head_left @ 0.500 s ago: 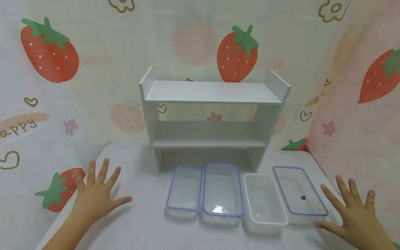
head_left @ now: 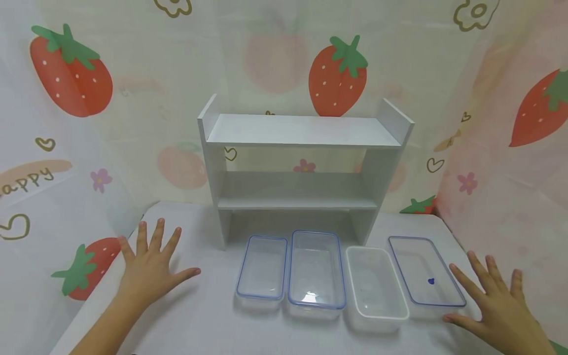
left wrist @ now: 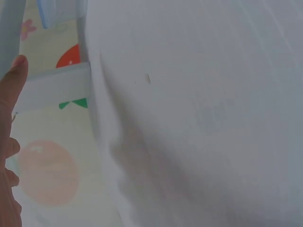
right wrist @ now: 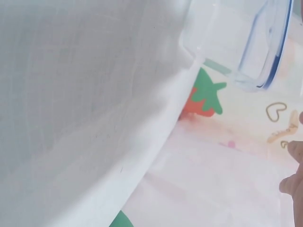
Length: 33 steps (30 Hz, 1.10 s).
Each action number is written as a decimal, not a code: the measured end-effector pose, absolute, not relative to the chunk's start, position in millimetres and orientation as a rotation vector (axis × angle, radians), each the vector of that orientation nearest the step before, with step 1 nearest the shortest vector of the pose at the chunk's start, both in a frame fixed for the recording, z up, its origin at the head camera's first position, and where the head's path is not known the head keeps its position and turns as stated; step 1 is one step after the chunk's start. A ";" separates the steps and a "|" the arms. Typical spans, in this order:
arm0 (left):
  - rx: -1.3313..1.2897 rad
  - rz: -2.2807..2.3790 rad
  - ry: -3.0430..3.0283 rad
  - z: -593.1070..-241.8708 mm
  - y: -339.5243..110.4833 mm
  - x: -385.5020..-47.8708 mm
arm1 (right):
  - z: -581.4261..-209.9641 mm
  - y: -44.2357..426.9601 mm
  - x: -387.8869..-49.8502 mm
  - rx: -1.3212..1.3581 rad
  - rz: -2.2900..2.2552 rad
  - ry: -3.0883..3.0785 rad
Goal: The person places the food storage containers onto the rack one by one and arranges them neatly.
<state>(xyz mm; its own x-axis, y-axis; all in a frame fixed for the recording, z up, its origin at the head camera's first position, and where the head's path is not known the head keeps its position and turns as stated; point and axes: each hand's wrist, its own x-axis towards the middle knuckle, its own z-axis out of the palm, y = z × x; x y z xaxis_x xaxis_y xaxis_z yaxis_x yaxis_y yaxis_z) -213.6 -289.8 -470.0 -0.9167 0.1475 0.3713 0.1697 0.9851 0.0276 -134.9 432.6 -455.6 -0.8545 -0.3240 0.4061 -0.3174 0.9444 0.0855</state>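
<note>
My left hand (head_left: 148, 273) is spread over the table's left side, touching nothing. On the right, my other hand (head_left: 501, 305) hovers with fingers spread, close to a clear container with a dark blue rim (head_left: 437, 304) and a small blue mark. Left of that container stand a container with a white rim (head_left: 377, 316), a larger blue-rimmed one (head_left: 316, 271) and a smaller blue-rimmed one (head_left: 262, 268), side by side. In the left wrist view, the thumb (left wrist: 14, 82) shows at the left edge; the right wrist view has part of the dark-blue-rimmed container (right wrist: 251, 42).
A white shelf unit (head_left: 297, 203) with a top board and a middle board stands behind the containers on the white-covered table (head_left: 199, 315). Curtains printed with strawberries (head_left: 338, 79) surround the table at the back and sides.
My left hand has moved right and slightly up in the head view, still spread. My right hand has shifted slightly left. The containers and shelf have not moved.
</note>
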 end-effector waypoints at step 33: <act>-0.055 -1.166 -2.525 -487.1 -232.1 -256.6 | -477.6 421.9 -142.8 0.433 0.517 -2.588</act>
<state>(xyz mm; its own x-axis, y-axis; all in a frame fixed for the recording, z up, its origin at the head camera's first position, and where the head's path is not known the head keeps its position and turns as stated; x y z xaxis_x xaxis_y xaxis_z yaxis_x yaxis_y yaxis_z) -256.6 -232.1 -487.1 -0.9353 -0.1126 0.3355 0.1824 0.6589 0.7298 -142.8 421.9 -477.6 -0.8432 -0.2093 0.4951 -0.3833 0.8799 -0.2809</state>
